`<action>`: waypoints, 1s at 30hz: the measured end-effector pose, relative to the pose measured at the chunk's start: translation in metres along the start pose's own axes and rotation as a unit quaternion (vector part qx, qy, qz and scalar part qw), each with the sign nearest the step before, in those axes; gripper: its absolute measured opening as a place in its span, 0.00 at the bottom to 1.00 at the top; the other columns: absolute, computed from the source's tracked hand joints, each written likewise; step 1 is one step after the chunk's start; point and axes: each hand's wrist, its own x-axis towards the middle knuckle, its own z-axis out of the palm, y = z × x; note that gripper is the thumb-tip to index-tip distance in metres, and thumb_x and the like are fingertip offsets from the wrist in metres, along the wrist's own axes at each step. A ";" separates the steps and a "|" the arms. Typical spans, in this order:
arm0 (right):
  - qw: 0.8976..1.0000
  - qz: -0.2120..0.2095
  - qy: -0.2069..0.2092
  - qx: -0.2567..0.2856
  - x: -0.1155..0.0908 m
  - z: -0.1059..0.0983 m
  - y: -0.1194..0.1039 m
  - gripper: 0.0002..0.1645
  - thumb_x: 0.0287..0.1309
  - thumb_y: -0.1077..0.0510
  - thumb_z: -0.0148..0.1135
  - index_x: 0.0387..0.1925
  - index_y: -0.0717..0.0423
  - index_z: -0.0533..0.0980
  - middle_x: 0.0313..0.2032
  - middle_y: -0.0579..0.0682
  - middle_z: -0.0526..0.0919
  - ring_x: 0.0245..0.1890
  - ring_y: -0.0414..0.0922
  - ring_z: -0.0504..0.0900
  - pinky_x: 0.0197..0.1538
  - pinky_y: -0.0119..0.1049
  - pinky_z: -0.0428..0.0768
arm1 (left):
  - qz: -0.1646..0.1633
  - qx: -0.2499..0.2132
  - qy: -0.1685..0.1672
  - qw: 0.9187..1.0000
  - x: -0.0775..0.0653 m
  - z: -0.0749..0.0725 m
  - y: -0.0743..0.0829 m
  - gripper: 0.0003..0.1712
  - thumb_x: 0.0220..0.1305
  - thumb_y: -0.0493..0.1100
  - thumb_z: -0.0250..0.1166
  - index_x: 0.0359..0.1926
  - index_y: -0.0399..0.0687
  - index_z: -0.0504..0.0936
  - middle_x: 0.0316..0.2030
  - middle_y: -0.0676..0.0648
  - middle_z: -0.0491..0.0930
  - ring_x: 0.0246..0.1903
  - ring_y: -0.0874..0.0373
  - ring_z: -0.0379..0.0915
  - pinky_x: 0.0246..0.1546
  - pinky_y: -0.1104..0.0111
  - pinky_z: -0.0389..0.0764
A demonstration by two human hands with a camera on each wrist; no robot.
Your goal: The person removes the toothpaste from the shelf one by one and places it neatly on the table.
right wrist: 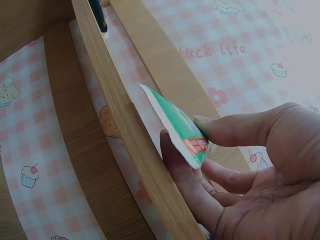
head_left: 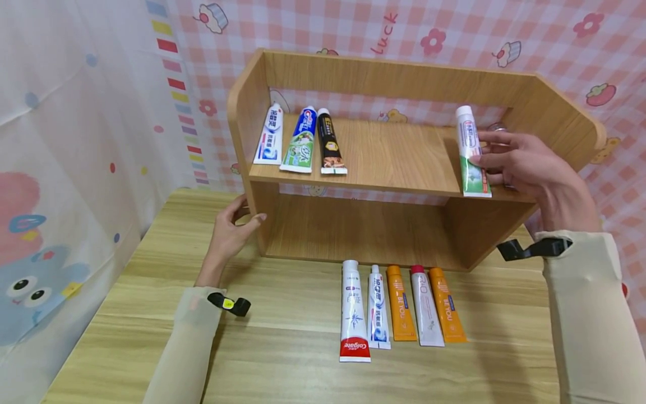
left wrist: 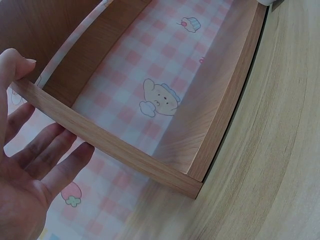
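Note:
At the right end of the upper board, my right hand pinches a white and green toothpaste tube between thumb and fingers. Its cap points up and back, and its flat end is at the board's front edge. The right wrist view shows the green end of this toothpaste tube close over the board edge. My left hand grips the left side panel of the wooden shelf, thumb on the inner side. In the left wrist view its fingers lie along the outside of the panel.
On the upper board's left stand a white-blue tube, a green-blue tube and a black tube. Several tubes, including a Colgate tube and an orange tube, lie in a row on the table before the shelf.

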 end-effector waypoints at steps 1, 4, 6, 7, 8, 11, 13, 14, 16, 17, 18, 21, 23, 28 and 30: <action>1.000 0.000 0.000 0.004 -0.001 0.000 0.000 0.38 0.67 0.56 0.65 0.74 0.45 0.59 0.45 0.42 0.79 0.36 0.38 0.85 0.39 0.35 0.89 | 0.000 0.000 0.000 1.000 0.000 0.000 0.000 0.35 0.65 0.42 0.69 0.72 0.49 0.72 0.64 0.38 0.78 0.58 0.46 0.75 0.46 0.79 0.84; 1.000 -0.001 0.000 0.015 -0.004 0.001 0.002 0.35 0.68 0.56 0.65 0.71 0.43 0.61 0.45 0.43 0.79 0.35 0.39 0.85 0.38 0.35 0.89 | 0.000 -0.005 0.000 1.000 0.000 0.000 0.000 0.34 0.65 0.41 0.69 0.72 0.48 0.73 0.63 0.38 0.78 0.58 0.46 0.75 0.46 0.79 0.84; 1.000 -0.002 0.003 0.011 -0.006 0.002 0.002 0.35 0.67 0.55 0.65 0.70 0.41 0.61 0.45 0.43 0.79 0.35 0.39 0.85 0.38 0.35 0.89 | -0.001 -0.007 0.001 1.000 0.000 -0.001 -0.001 0.34 0.65 0.41 0.68 0.71 0.47 0.73 0.63 0.37 0.78 0.58 0.46 0.75 0.46 0.78 0.84; 1.000 -0.005 0.005 0.006 -0.007 0.003 0.002 0.35 0.67 0.55 0.66 0.70 0.41 0.61 0.45 0.42 0.78 0.35 0.39 0.85 0.38 0.35 0.89 | -0.001 -0.009 0.001 1.000 0.000 -0.001 -0.001 0.34 0.65 0.41 0.68 0.71 0.47 0.73 0.63 0.37 0.77 0.58 0.46 0.75 0.46 0.78 0.84; 1.000 -0.007 0.006 0.002 -0.008 0.003 0.002 0.36 0.67 0.54 0.66 0.70 0.41 0.61 0.46 0.42 0.78 0.35 0.39 0.85 0.39 0.35 0.89 | -0.001 -0.009 0.001 1.000 0.000 -0.001 -0.001 0.34 0.65 0.41 0.68 0.71 0.47 0.73 0.63 0.37 0.77 0.58 0.46 0.75 0.46 0.78 0.84; 1.000 -0.011 0.013 -0.013 -0.012 0.004 0.003 0.39 0.65 0.53 0.67 0.72 0.39 0.59 0.46 0.40 0.79 0.37 0.39 0.85 0.40 0.35 0.89 | 0.000 -0.009 0.001 1.000 0.000 -0.001 -0.001 0.34 0.65 0.41 0.68 0.72 0.47 0.73 0.63 0.37 0.77 0.58 0.46 0.75 0.46 0.78 0.84; 1.000 -0.011 0.017 -0.016 -0.015 0.005 0.004 0.39 0.65 0.54 0.68 0.72 0.39 0.59 0.46 0.39 0.80 0.38 0.39 0.84 0.40 0.35 0.88 | 0.003 -0.009 0.002 1.000 0.000 0.000 0.000 0.34 0.65 0.40 0.68 0.72 0.46 0.73 0.63 0.36 0.77 0.58 0.46 0.75 0.46 0.78 0.84; 1.000 -0.012 0.017 -0.009 -0.017 0.005 0.005 0.39 0.65 0.55 0.68 0.71 0.39 0.60 0.46 0.40 0.80 0.37 0.40 0.85 0.40 0.36 0.88 | 0.005 -0.008 0.001 1.000 0.000 0.000 0.000 0.34 0.65 0.40 0.68 0.72 0.46 0.73 0.63 0.36 0.77 0.57 0.46 0.75 0.46 0.78 0.84; 1.000 -0.014 0.019 -0.009 -0.021 0.005 0.006 0.37 0.65 0.54 0.68 0.70 0.39 0.61 0.44 0.40 0.81 0.36 0.41 0.85 0.40 0.37 0.88 | 0.007 -0.007 0.001 1.000 0.000 0.000 0.000 0.34 0.65 0.40 0.68 0.72 0.46 0.73 0.63 0.36 0.78 0.57 0.46 0.75 0.46 0.78 0.85; 1.000 -0.017 0.018 0.000 -0.023 0.005 0.007 0.36 0.65 0.55 0.68 0.69 0.40 0.62 0.44 0.41 0.81 0.35 0.42 0.85 0.39 0.38 0.88 | 0.009 -0.007 0.001 1.000 0.001 0.000 0.000 0.34 0.65 0.40 0.68 0.72 0.46 0.72 0.63 0.36 0.78 0.57 0.46 0.75 0.46 0.78 0.85; 1.000 -0.021 0.019 0.009 -0.025 0.006 0.007 0.34 0.65 0.56 0.68 0.68 0.41 0.63 0.44 0.42 0.80 0.35 0.42 0.85 0.38 0.38 0.88 | 0.008 -0.007 0.002 1.000 0.001 0.000 0.000 0.34 0.65 0.40 0.68 0.72 0.46 0.73 0.62 0.36 0.78 0.57 0.46 0.75 0.46 0.78 0.85; 0.999 -0.040 0.016 0.033 -0.029 0.006 0.010 0.31 0.67 0.58 0.66 0.67 0.43 0.65 0.44 0.43 0.80 0.34 0.42 0.85 0.36 0.37 0.88 | 0.007 -0.006 0.001 1.000 0.001 0.001 0.000 0.34 0.65 0.40 0.68 0.72 0.47 0.72 0.63 0.37 0.78 0.57 0.47 0.75 0.46 0.78 0.84; 0.997 -0.053 0.014 0.059 -0.030 0.006 0.013 0.31 0.67 0.61 0.65 0.67 0.44 0.65 0.45 0.44 0.80 0.35 0.41 0.85 0.35 0.36 0.88 | 0.007 -0.006 0.001 1.000 0.001 0.001 0.000 0.34 0.65 0.40 0.68 0.72 0.47 0.72 0.63 0.37 0.77 0.57 0.47 0.75 0.46 0.78 0.84; 0.990 -0.087 0.012 0.112 -0.035 0.008 0.020 0.30 0.68 0.65 0.62 0.66 0.46 0.67 0.47 0.46 0.79 0.36 0.42 0.85 0.33 0.35 0.88 | 0.003 -0.006 0.000 1.000 0.000 0.001 0.001 0.34 0.66 0.41 0.68 0.72 0.47 0.72 0.63 0.37 0.77 0.58 0.46 0.75 0.46 0.79 0.84; 0.986 -0.102 0.011 0.134 -0.036 0.009 0.023 0.28 0.68 0.67 0.61 0.65 0.47 0.68 0.46 0.46 0.79 0.35 0.41 0.84 0.32 0.34 0.88 | 0.001 -0.004 0.001 1.000 0.000 0.001 0.001 0.34 0.65 0.41 0.68 0.72 0.47 0.72 0.63 0.37 0.77 0.58 0.46 0.75 0.45 0.79 0.84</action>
